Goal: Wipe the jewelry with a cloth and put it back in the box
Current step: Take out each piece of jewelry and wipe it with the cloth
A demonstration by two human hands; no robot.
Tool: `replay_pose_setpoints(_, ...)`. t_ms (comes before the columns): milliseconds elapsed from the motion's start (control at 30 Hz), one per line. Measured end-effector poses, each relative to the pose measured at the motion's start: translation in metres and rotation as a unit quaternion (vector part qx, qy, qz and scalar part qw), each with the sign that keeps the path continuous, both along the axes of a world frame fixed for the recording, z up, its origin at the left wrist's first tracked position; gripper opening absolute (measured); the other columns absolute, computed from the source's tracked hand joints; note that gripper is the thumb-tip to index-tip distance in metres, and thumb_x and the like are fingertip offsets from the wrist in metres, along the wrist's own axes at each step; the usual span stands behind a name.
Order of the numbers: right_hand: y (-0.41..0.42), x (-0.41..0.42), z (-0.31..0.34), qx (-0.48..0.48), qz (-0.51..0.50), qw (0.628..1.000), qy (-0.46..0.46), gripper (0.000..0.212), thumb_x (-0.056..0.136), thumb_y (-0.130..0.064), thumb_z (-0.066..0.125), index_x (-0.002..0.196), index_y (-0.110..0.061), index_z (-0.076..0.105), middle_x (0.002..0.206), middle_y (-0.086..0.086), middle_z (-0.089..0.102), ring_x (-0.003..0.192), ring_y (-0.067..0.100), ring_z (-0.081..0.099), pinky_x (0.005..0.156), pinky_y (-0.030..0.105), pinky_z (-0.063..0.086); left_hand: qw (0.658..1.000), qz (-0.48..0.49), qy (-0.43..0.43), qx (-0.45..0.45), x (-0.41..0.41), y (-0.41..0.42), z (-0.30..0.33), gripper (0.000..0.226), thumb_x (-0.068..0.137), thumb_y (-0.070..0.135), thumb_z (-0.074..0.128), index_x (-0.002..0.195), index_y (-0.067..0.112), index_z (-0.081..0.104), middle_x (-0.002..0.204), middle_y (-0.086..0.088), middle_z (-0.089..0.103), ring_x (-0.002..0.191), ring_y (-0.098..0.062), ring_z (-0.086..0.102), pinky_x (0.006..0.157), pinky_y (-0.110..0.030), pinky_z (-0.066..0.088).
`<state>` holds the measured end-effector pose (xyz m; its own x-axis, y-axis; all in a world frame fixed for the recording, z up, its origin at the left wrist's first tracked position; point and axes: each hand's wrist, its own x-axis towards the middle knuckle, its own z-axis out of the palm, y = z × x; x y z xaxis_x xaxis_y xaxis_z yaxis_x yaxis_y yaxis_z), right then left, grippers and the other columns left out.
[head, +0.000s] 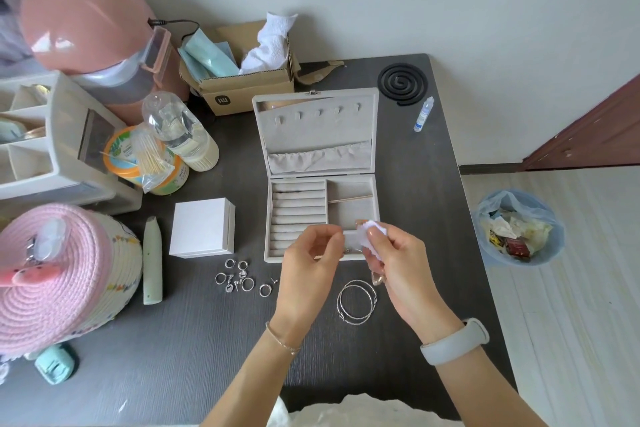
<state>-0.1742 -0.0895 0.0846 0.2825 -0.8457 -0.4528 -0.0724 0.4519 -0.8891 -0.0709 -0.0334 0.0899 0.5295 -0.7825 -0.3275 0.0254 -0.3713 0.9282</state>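
Both hands are raised over the front edge of the open jewelry box (317, 218), so that a wiped piece can go straight down into a compartment.

**Right hand** (398, 263)
- The thumb and fingers (375, 236) are curled narrowly and pinch a small folded white cloth (372, 229).
- The cloth protrudes above the fingertips and faces the left hand, positioned for rubbing.

**Left hand** (308, 260)
- The thumb and forefinger (334, 236) are closed to a narrow pinch, apparently on a very small piece of jewelry. The piece is too small to identify.
- The remaining fingers are loosely curled.
- The pinch sits just beside the cloth, in line with it; the two are close but contact cannot be confirmed.

**Position of the jewelry**
- Below and left of the left fingers: a cluster of silver rings and small charms (239, 277) lies on the dark table (180, 340), near the box front. Judged to be awaiting wiping.
- Below the right fingers, between the two wrists: two large silver hoop earrings (356, 302) lie overlapping on the table.
- Directly beneath the fingertips of both hands: the front right compartment, where small metal items are just visible.
- Beyond the fingers: the ring-roll section appears unfilled, and a thin stick lies across the rear right compartment.

**Assessment**
Most pieces are outside the box, so the task is at an early stage.
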Motion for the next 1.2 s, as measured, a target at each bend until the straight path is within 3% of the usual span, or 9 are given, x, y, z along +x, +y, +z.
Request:
replay_pose_setpoints(133, 0.002, -0.003, -0.001, -0.006, 0.059, 0.998, 0.011, 0.022, 0.095, -0.01, 0.042, 0.09, -0.019, 0.061, 0.063, 0.004, 0.058, 0.052, 0.008, 0.048, 0.052, 0.021, 0.039, 0.999, -0.036, -0.032, -0.007, 0.002, -0.005, 0.001, 0.016, 0.085, 0.011, 0.06, 0.081, 0.027, 0.063, 0.076, 0.01, 0.066, 0.069, 0.002, 0.06, 0.074, -0.021, 0.05)
replay_pose_setpoints(300, 0.003, -0.004, 0.004, -0.048, 0.063, 0.997, 0.008, 0.015, 0.089, -0.01, 0.054, 0.074, -0.011, 0.057, 0.047, -0.004, 0.06, 0.038, 0.006, 0.048, 0.039, 0.014, 0.038, 0.997, -0.067, 0.026, 0.022, 0.005, -0.008, -0.001, 0.017, 0.087, 0.014, 0.058, 0.101, 0.021, 0.064, 0.094, 0.001, 0.069, 0.082, -0.011, 0.064, 0.078, -0.028, 0.052)
replay_pose_setpoints(433, 0.002, -0.005, 0.0, -0.071, 0.042, 0.996, 0.025, 0.018, 0.09, -0.011, 0.053, 0.075, -0.009, 0.065, 0.051, -0.002, 0.058, 0.04, 0.005, 0.048, 0.041, 0.014, 0.038, 0.988, -0.108, 0.109, 0.036, 0.006, -0.006, 0.0, 0.014, 0.086, 0.01, 0.059, 0.091, 0.019, 0.068, 0.073, 0.007, 0.068, 0.067, -0.003, 0.058, 0.062, -0.014, 0.048)
replay_pose_setpoints(600, 0.004, -0.006, -0.001, -0.101, 0.093, 0.989, 0.054, 0.026, 0.094, -0.009, 0.043, 0.081, -0.025, 0.059, 0.054, -0.007, 0.06, 0.047, 0.004, 0.053, 0.047, 0.014, 0.042, 0.992, -0.059, 0.105, 0.038, 0.014, -0.007, -0.002, 0.009, 0.082, 0.009, 0.065, 0.074, 0.012, 0.066, 0.065, 0.003, 0.064, 0.063, -0.01, 0.055, 0.064, -0.019, 0.047)
replay_pose_setpoints(700, 0.004, -0.008, -0.001, -0.103, 0.138, 0.983, 0.071, 0.018, 0.093, -0.01, 0.045, 0.085, -0.016, 0.06, 0.059, -0.005, 0.062, 0.046, 0.004, 0.054, 0.048, 0.015, 0.043, 0.993, -0.031, 0.116, -0.01, 0.018, -0.01, 0.002, 0.01, 0.084, 0.004, 0.06, 0.075, 0.008, 0.062, 0.076, -0.003, 0.067, 0.07, -0.013, 0.061, 0.075, -0.027, 0.051)
replay_pose_setpoints(833, 0.001, -0.006, 0.002, -0.114, 0.171, 0.975, 0.083, 0.017, 0.093, -0.013, 0.046, 0.086, -0.008, 0.061, 0.059, -0.003, 0.06, 0.045, 0.004, 0.052, 0.048, 0.014, 0.041, 0.987, 0.012, 0.142, -0.074, 0.016, -0.012, 0.007, 0.013, 0.089, 0.0, 0.05, 0.077, 0.002, 0.054, 0.08, -0.006, 0.071, 0.073, -0.018, 0.067, 0.072, -0.028, 0.057)
replay_pose_setpoints(967, -0.002, -0.007, -0.001, -0.135, 0.156, 0.974, 0.088, 0.025, 0.093, -0.015, 0.049, 0.075, -0.006, 0.064, 0.065, 0.011, 0.064, 0.059, 0.021, 0.056, 0.065, 0.036, 0.046, 0.969, 0.089, 0.193, -0.126, 0.023, -0.014, 0.011, 0.015, 0.093, 0.003, 0.043, 0.079, 0.006, 0.047, 0.075, -0.006, 0.072, 0.073, -0.021, 0.069, 0.066, -0.027, 0.056)
replay_pose_setpoints(1133, -0.001, -0.01, -0.002, -0.095, 0.133, 0.984, 0.069, 0.02, 0.089, -0.012, 0.053, 0.076, -0.021, 0.065, 0.064, -0.003, 0.064, 0.054, 0.003, 0.056, 0.06, 0.021, 0.048, 0.975, 0.083, 0.166, -0.124, 0.027, -0.011, 0.014, 0.013, 0.094, 0.005, 0.042, 0.081, 0.006, 0.046, 0.073, -0.004, 0.073, 0.073, -0.023, 0.07, 0.066, -0.028, 0.057)
replay_pose_setpoints(1200, -0.002, -0.012, -0.008, -0.074, 0.094, 0.99, 0.071, 0.024, 0.088, -0.014, 0.056, 0.068, -0.024, 0.064, 0.063, -0.005, 0.065, 0.059, 0.006, 0.058, 0.066, 0.025, 0.051, 0.982, 0.062, 0.136, -0.117, 0.029, -0.009, 0.015, 0.013, 0.092, 0.004, 0.046, 0.079, 0.006, 0.048, 0.073, -0.003, 0.072, 0.072, -0.021, 0.07, 0.067, -0.028, 0.057)
